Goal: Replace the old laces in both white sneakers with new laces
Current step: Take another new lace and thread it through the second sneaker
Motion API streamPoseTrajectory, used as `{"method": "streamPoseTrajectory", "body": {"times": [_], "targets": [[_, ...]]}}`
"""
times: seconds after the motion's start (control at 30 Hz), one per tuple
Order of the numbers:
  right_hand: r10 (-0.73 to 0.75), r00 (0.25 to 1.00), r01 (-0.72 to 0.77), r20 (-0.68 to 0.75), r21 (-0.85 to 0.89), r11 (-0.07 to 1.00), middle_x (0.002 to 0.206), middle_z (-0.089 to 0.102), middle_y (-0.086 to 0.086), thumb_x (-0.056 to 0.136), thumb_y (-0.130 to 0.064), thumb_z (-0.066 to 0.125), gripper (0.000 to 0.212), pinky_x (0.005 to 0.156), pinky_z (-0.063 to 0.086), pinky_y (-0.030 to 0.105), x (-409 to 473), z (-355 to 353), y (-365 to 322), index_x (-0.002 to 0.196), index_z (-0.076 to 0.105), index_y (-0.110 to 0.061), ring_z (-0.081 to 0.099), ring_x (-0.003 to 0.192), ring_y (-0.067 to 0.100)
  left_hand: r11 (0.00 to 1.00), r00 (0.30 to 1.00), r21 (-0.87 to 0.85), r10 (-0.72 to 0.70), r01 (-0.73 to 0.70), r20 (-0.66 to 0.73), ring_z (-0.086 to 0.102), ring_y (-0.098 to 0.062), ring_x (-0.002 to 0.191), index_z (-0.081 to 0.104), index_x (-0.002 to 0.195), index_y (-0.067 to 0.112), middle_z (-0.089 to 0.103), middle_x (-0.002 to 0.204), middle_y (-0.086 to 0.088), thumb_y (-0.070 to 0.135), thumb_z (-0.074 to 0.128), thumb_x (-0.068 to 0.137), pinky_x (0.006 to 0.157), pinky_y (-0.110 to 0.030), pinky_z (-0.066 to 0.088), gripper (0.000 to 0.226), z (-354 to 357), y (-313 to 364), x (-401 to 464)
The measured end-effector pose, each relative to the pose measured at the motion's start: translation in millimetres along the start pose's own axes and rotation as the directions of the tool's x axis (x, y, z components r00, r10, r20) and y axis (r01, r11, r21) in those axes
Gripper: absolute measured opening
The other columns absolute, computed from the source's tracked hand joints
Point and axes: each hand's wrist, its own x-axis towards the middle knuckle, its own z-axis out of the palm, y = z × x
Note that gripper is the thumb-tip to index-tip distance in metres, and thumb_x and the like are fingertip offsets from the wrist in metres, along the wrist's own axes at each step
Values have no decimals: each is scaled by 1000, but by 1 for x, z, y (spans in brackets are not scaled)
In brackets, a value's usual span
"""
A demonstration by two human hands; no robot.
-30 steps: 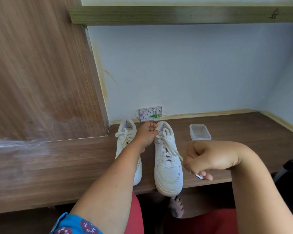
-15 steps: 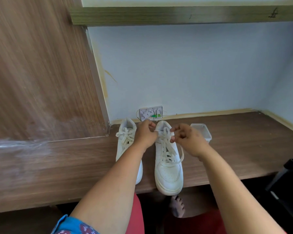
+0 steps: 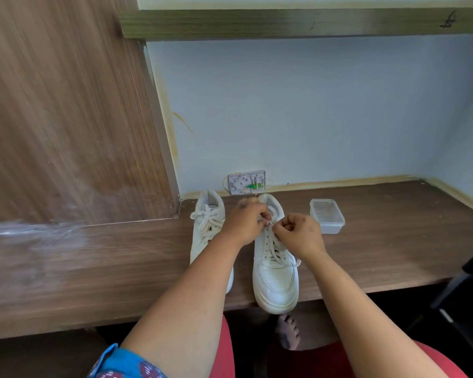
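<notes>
Two white sneakers stand side by side on the wooden desk point(image 3: 380, 246), toes toward me. The left sneaker point(image 3: 206, 227) has its cream lace tied in a bow. The right sneaker point(image 3: 275, 271) overhangs the desk's front edge with its toe. My left hand point(image 3: 245, 222) and my right hand point(image 3: 298, 233) meet over the right sneaker's upper eyelets, and both pinch its cream lace point(image 3: 270, 242) near the top. A loose lace end hangs beside the shoe's right side.
A clear plastic tub point(image 3: 327, 215) sits on the desk right of the shoes. A small white wall box point(image 3: 247, 182) is fixed behind them. A wooden panel point(image 3: 66, 118) rises at the left, a dark chair part point(image 3: 470, 296) at the right edge.
My right hand came forward from near the desk's front edge up to the right sneaker's top eyelets, joining my left hand on the lace. The left hand stayed in place.
</notes>
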Motion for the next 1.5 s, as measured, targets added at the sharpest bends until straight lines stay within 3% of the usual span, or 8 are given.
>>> {"method": "streamPoseTrajectory", "body": {"times": [0.33,0.43,0.67,0.87,1.03,1.17,1.37,1.5], "targets": [[-121,977,110,-174,-74,991,57,61,-3,80,-22,70,20,56,48,30,-4,21,9,66,61,-10,58,57,15,999,994,-17,-36,38,98,54,-19,102,63,94,17,60,95,8,11,53,93,88,-40,48,12,3,0,1],[-212,944,172,-253,-169,971,59,59,2,82,-19,69,20,52,39,29,-7,29,10,69,58,-8,52,53,21,993,992,-76,-83,90,93,60,-16,96,65,94,15,65,93,8,10,54,93,87,-36,50,12,3,1,2],[-565,815,415,-130,-551,724,55,49,5,67,-4,79,29,44,22,24,-10,41,18,62,50,-8,46,45,23,960,973,-177,-195,215,124,63,-16,95,67,95,12,67,95,4,10,53,95,87,-28,49,15,5,1,1],[-458,875,344,-155,-464,816,64,53,7,73,2,76,24,49,27,26,-6,53,25,72,54,-7,48,51,24,965,979,-175,-179,194,100,55,-8,86,67,96,11,63,93,8,7,51,95,80,-20,42,17,6,0,3],[-328,930,261,-166,-333,906,80,58,13,90,-2,58,5,52,37,32,-4,51,27,85,59,-2,55,62,33,983,989,-124,-131,139,73,54,-11,88,66,93,11,64,92,6,7,51,94,81,-24,42,15,5,2,5],[-284,950,239,-130,-281,929,91,58,12,94,-7,49,10,61,46,41,-3,45,24,92,57,-2,57,72,34,987,993,-117,-106,112,58,56,-14,88,67,91,11,64,90,5,6,54,91,80,-27,45,13,7,-1,7],[-170,966,158,-195,-74,985,81,53,3,91,-8,50,11,61,37,29,3,44,26,81,51,-12,51,69,20,994,998,-96,-61,60,-11,53,-13,88,64,87,13,56,81,13,9,59,90,74,-24,39,7,15,-6,7],[-265,946,231,-185,-186,955,76,54,5,88,-12,59,10,57,35,28,2,40,22,80,54,-7,47,61,18,983,997,-168,-74,73,4,60,-12,80,65,89,20,62,89,8,5,62,86,76,-28,51,15,15,-8,7]]}}
